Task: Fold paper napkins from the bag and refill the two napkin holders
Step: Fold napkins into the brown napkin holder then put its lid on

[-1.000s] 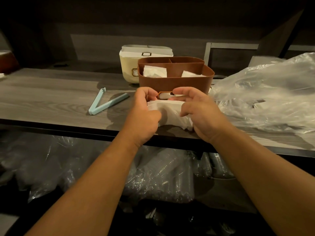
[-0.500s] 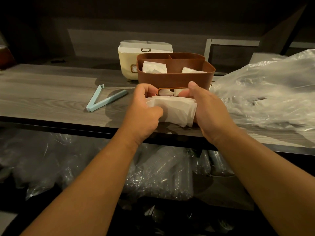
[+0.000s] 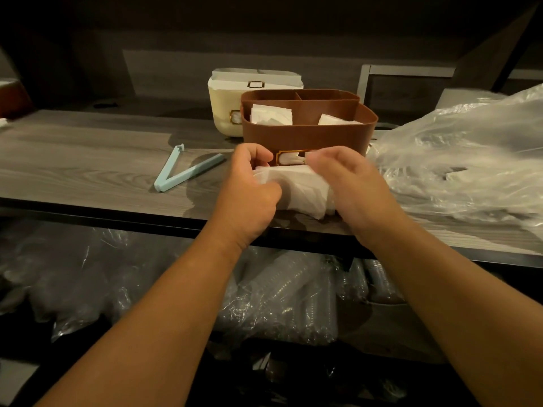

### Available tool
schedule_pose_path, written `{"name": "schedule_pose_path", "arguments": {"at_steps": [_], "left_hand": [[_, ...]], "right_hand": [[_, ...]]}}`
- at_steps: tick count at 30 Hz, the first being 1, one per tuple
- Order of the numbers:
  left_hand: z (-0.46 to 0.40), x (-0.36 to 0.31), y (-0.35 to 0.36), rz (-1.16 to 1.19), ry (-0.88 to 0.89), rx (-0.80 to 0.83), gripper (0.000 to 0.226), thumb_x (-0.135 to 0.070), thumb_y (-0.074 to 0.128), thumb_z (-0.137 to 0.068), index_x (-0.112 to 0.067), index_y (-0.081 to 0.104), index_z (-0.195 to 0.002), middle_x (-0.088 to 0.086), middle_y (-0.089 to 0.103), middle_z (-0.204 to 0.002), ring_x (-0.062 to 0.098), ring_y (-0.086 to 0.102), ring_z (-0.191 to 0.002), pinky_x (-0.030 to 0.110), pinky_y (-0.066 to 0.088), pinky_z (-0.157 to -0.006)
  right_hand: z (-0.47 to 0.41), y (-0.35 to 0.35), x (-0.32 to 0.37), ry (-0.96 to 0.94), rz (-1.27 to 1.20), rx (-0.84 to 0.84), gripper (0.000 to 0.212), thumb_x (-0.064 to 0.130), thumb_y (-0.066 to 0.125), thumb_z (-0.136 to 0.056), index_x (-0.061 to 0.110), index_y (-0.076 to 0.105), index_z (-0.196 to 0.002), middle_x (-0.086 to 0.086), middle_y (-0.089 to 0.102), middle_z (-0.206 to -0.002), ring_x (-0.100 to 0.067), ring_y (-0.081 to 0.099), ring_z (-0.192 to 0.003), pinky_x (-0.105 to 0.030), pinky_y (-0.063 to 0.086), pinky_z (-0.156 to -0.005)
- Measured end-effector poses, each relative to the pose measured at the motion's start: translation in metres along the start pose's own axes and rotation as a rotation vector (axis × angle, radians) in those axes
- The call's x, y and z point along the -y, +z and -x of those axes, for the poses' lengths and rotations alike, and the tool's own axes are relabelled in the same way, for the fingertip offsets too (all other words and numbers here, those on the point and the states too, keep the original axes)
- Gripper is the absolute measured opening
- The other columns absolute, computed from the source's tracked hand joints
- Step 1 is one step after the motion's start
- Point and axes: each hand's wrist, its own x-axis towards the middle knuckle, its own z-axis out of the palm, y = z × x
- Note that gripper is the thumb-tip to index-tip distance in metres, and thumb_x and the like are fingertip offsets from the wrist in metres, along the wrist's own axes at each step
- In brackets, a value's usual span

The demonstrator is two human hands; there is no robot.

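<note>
Both hands hold a white napkin (image 3: 296, 190) near the table's (image 3: 88, 160) front edge. The left hand (image 3: 249, 195) curls round its left end. The right hand (image 3: 349, 186) pinches it, blurry, hiding the right end. The brown holder (image 3: 308, 136) stands just behind.

White napkins (image 3: 296, 189), brown holder (image 3: 308, 133), cream holder (image 3: 223, 113), blue clip (image 3: 182, 171).

On the tabletop (image 3: 88, 160), one napkin holder (image 3: 308, 136) stands before another holder (image 3: 226, 113); a clip (image 3: 182, 171) lies left, the bag (image 3: 458, 160) right.
</note>
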Motion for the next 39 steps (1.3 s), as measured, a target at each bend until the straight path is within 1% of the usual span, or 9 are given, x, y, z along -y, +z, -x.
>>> {"name": "schedule_pose_path", "arguments": {"at_steps": [3,8,11,13,17,25,31,36,39], "left_hand": [[0.001,0.000,-0.001,-0.011,0.045,-0.023,0.047,0.007,0.057,-0.087,-0.035,0.045,-0.104,-0.012,0.050,-0.103,0.007,0.053,-0.091,0.006,0.047,-0.055],[0.004,0.004,-0.002,-0.005,0.090,-0.025,0.042,0.002,0.061,-0.090,-0.031,0.047,-0.109,-0.013,0.051,-0.105,0.007,0.056,-0.095,0.007,0.050,-0.062],[0.004,0.003,-0.002,-0.028,0.088,0.033,0.045,0.004,0.063,-0.088,-0.030,0.046,-0.112,-0.011,0.049,-0.106,0.007,0.054,-0.093,0.011,0.053,-0.063],[0.003,0.002,0.000,-0.058,0.068,0.090,0.051,0.007,0.064,-0.085,-0.030,0.044,-0.112,-0.010,0.047,-0.108,0.008,0.053,-0.093,0.016,0.057,-0.065],[0.002,0.004,0.001,-0.105,0.087,0.106,0.052,0.007,0.068,-0.085,-0.033,0.040,-0.104,-0.007,0.047,-0.107,0.011,0.052,-0.096,0.022,0.058,-0.069],[0.003,0.005,0.000,-0.076,0.053,-0.013,0.047,0.005,0.061,-0.086,-0.030,0.043,-0.112,-0.007,0.049,-0.103,0.011,0.054,-0.093,0.016,0.055,-0.063],[0.001,0.005,-0.002,-0.070,0.064,0.002,0.048,0.001,0.065,-0.087,-0.032,0.045,-0.115,-0.009,0.050,-0.112,0.011,0.056,-0.103,0.018,0.058,-0.070],[0.003,0.004,0.001,-0.134,0.066,0.050,0.044,-0.001,0.062,-0.090,-0.035,0.044,-0.112,-0.015,0.049,-0.112,0.008,0.054,-0.100,0.014,0.053,-0.064],[0.002,0.005,0.001,-0.162,0.077,0.069,0.042,-0.004,0.061,-0.092,-0.034,0.045,-0.116,-0.009,0.050,-0.118,0.009,0.055,-0.102,0.012,0.053,-0.062]], "right_hand": [[0.007,-0.004,-0.006,-0.069,0.174,0.108,0.045,0.030,0.077,-0.086,0.042,0.049,-0.119,0.019,0.054,-0.112,-0.007,0.060,-0.096,-0.023,0.061,-0.069],[0.004,-0.002,-0.010,-0.140,0.269,0.040,0.060,0.011,0.072,-0.090,0.042,0.039,-0.130,0.018,0.044,-0.120,-0.009,0.054,-0.106,-0.012,0.056,-0.065],[0.004,-0.003,-0.012,-0.091,0.196,0.064,0.064,0.006,0.070,-0.089,0.041,0.038,-0.132,0.013,0.047,-0.120,-0.009,0.061,-0.093,-0.013,0.054,-0.056],[0.006,-0.004,-0.011,-0.069,0.156,0.121,0.069,0.008,0.073,-0.086,0.043,0.036,-0.133,0.011,0.047,-0.119,-0.009,0.063,-0.085,-0.013,0.054,-0.054],[0.005,0.001,-0.007,-0.134,0.269,0.148,0.074,0.024,0.082,-0.082,0.046,0.033,-0.132,0.020,0.042,-0.119,-0.001,0.052,-0.090,-0.006,0.042,-0.057],[-0.002,0.001,-0.013,-0.140,0.307,0.053,0.052,0.017,0.072,-0.091,0.043,0.038,-0.120,0.018,0.046,-0.112,-0.007,0.052,-0.094,-0.010,0.042,-0.058],[-0.002,-0.003,-0.017,-0.088,0.266,0.041,0.056,0.021,0.071,-0.091,0.041,0.038,-0.131,0.016,0.048,-0.117,-0.005,0.057,-0.089,-0.010,0.047,-0.056],[0.002,-0.003,-0.018,-0.111,0.307,0.035,0.065,0.025,0.076,-0.088,0.042,0.036,-0.135,0.017,0.044,-0.119,0.002,0.050,-0.084,-0.008,0.043,-0.050],[0.001,-0.002,-0.020,-0.111,0.318,0.020,0.057,0.024,0.073,-0.091,0.042,0.037,-0.133,0.018,0.045,-0.120,-0.005,0.054,-0.093,-0.008,0.043,-0.054]]}}
